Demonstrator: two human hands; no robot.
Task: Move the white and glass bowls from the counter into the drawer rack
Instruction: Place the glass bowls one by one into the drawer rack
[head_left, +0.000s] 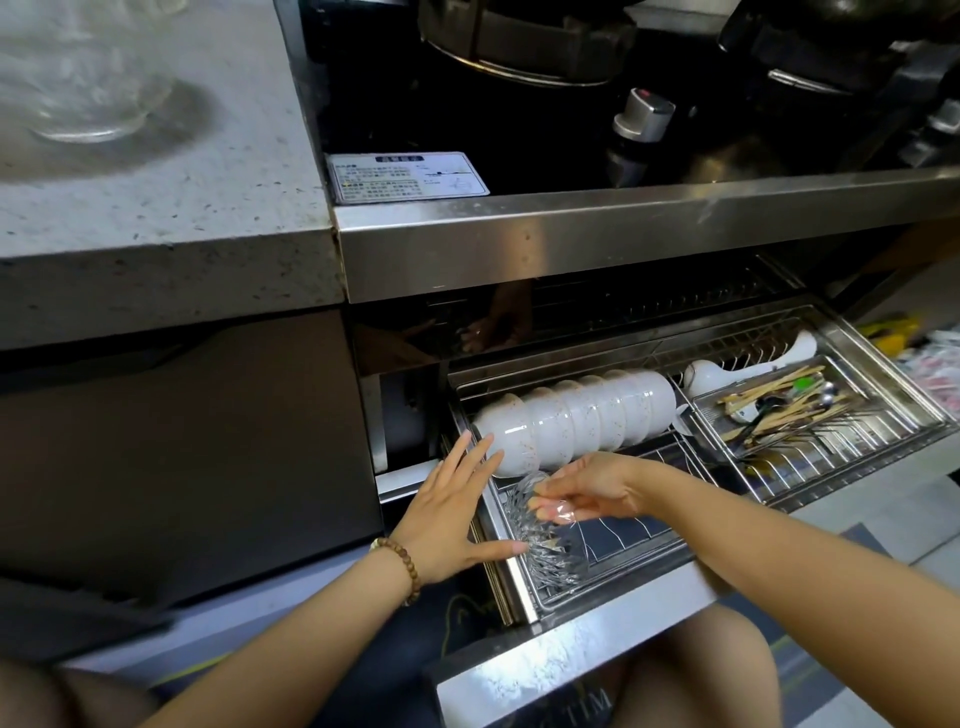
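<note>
A cut-glass bowl lies on its side at the front left of the pulled-out steel drawer rack. My right hand pinches its rim from above. My left hand is spread flat, fingers apart, with the thumb touching the bowl's left side. Just behind stands a row of several white bowls on edge in the rack. Up on the grey counter, at the far left, sits a blurred stack of glass bowls.
A cutlery tray with chopsticks and spoons fills the rack's right side, and a white ladle lies behind it. A steel stove edge overhangs the drawer. My knees are below the drawer front.
</note>
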